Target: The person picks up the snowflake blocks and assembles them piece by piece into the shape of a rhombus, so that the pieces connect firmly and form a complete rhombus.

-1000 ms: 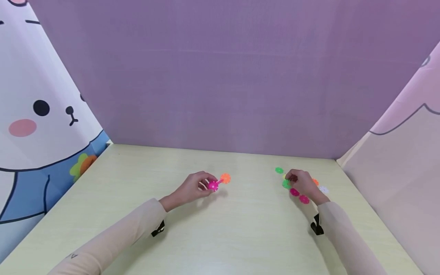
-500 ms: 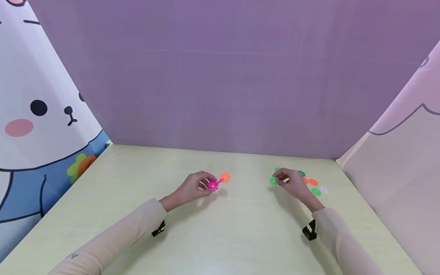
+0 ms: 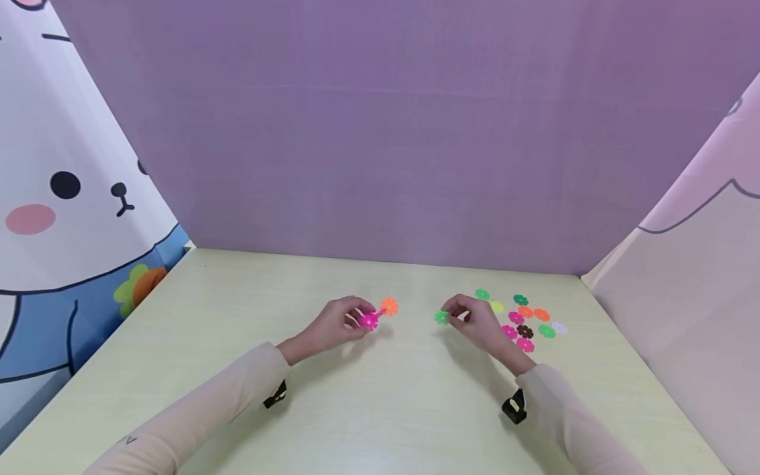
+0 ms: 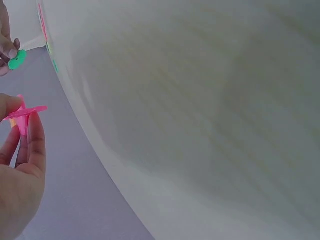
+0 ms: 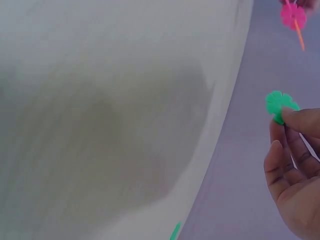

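Left hand: the left hand (image 3: 334, 324) pinches a bright pink, flower-shaped plastic disc (image 3: 369, 320) between thumb and fingers
Right hand: the right hand (image 3: 479, 326) pinches the edge of a light green, flower-shaped plastic disc (image 3: 441, 318), and most of it pokes out toward the left hand
Joined bits: a second pink piece (image 3: 380, 313), seen thin side on, links the pink one to a bright orange, flower-shaped plastic disc (image 3: 389, 306)
Which way: this little row points right and a bit away from the person, so its orange end sits nearer the left fingers, and the green one is across from it
Gap: green and orange are near but not touching
Loose flowers: a bunch with yellow (image 3: 497, 306), brown (image 3: 525, 331) and white (image 3: 559, 328) ones lies right of the right hand's fingertips
Under it all: a pale wood-look table (image 3: 368, 409)
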`<state>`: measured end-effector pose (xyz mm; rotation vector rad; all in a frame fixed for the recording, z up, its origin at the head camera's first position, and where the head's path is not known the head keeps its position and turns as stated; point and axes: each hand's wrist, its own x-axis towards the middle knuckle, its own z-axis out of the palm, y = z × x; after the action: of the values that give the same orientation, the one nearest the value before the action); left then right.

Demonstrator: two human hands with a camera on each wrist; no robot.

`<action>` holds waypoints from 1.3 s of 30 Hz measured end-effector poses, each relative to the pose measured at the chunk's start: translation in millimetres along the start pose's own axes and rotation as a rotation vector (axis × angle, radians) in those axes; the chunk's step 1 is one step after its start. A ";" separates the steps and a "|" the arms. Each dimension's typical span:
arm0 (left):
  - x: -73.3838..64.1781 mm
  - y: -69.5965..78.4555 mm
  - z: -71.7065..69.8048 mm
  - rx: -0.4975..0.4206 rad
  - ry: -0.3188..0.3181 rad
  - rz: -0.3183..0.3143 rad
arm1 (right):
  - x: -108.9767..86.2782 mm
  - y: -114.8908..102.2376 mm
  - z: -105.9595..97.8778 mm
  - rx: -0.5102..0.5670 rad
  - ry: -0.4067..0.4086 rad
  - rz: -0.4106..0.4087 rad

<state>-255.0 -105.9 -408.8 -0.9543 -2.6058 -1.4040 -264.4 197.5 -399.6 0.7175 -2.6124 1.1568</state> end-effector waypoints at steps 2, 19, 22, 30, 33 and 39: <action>-0.2 -0.1 -0.4 -0.001 0.002 0.008 | 1.6 -5.4 4.9 0.010 0.006 -0.021; 1.1 1.1 -0.1 0.016 -0.022 -0.031 | 19.4 -34.8 42.5 0.051 0.135 -0.152; 1.5 1.8 0.2 0.018 -0.021 -0.038 | 19.9 -38.7 45.4 0.052 0.149 -0.173; 1.8 2.0 0.8 0.022 -0.028 -0.036 | 21.0 -41.3 49.1 0.033 0.164 -0.183; 1.5 1.6 0.9 0.022 -0.035 -0.030 | 21.6 -40.6 50.1 0.021 0.166 -0.192; 1.0 2.5 1.5 0.017 -0.059 -0.020 | 22.3 -41.7 51.2 0.019 0.156 -0.206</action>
<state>-254.1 -103.3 -407.5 -0.9856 -2.6719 -1.3771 -261.8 127.8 -399.4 0.8410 -2.3406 1.1294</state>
